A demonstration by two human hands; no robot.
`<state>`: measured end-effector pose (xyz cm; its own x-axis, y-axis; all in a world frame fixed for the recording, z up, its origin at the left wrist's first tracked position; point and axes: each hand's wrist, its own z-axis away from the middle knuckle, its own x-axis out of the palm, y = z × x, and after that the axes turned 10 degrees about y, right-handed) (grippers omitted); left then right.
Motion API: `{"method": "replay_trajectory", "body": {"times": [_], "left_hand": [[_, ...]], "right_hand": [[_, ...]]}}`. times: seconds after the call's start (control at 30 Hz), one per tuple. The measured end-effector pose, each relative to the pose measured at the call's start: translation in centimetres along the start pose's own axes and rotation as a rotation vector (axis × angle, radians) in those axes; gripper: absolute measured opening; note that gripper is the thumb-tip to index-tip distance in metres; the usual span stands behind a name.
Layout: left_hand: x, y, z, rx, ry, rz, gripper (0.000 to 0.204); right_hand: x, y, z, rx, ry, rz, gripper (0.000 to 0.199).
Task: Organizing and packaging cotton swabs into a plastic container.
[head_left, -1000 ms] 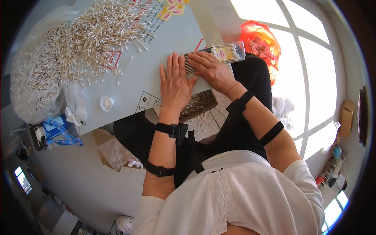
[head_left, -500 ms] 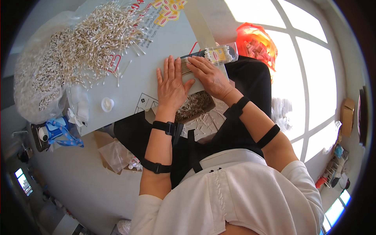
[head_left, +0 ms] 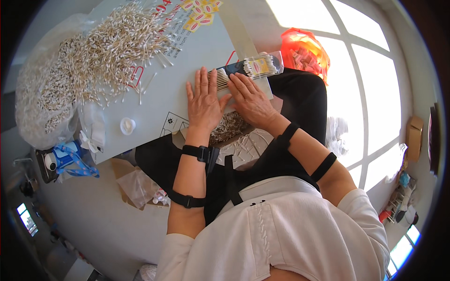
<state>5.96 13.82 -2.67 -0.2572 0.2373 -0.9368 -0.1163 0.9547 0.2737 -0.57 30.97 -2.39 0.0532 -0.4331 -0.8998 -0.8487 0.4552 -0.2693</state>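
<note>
A row of cotton swabs [head_left: 221, 79] lies side by side on a dark strip [head_left: 234, 68] near the table's right edge. My left hand [head_left: 205, 104] rests flat at the row's left end, its fingers stretched out and partly over the swabs. At the other end, the fingertips of my right hand [head_left: 253, 100] touch or nearly touch the swabs and strip; its fingers are extended. Just beyond them is a clear pack [head_left: 260, 66] of swabs with a yellow card inside. Neither hand grips anything. The swabs under my fingers are hidden.
A large heap of loose swabs [head_left: 126, 40] spills from a clear bag [head_left: 30, 112] at left. Yellow cards [head_left: 202, 18] lie at the far edge. A small white round container [head_left: 127, 125] stands near the front. Below my hands is a box of swabs [head_left: 229, 126]. A red bag [head_left: 304, 51] is at right.
My right hand has shifted slightly down, toward me, off part of the row. More of the swabs and the dark strip now show. My left hand has hardly moved.
</note>
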Motion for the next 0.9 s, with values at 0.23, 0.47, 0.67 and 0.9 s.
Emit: {"method": "replay_trajectory", "body": {"times": [0.23, 0.47, 0.67, 0.9], "left_hand": [[0.0, -0.1, 0.0, 0.002, 0.009, 0.007, 0.076], [0.1, 0.0, 0.1, 0.002, 0.026, 0.007, 0.073], [0.0, -0.1, -0.1, 0.001, 0.009, -0.005, 0.07], [-0.2, -0.1, 0.0, 0.012, -0.013, -0.006, 0.074]], "right_hand": [[-0.3, -0.2, -0.4, 0.014, -0.015, -0.013, 0.064], [-0.3, 0.2, -2.5, 0.02, 0.102, -0.08, 0.059], [0.6, 1.3, -2.5, -0.052, -0.019, -0.054, 0.059], [-1.5, 2.8, -1.9, 0.039, 0.029, 0.034, 0.065]]}}
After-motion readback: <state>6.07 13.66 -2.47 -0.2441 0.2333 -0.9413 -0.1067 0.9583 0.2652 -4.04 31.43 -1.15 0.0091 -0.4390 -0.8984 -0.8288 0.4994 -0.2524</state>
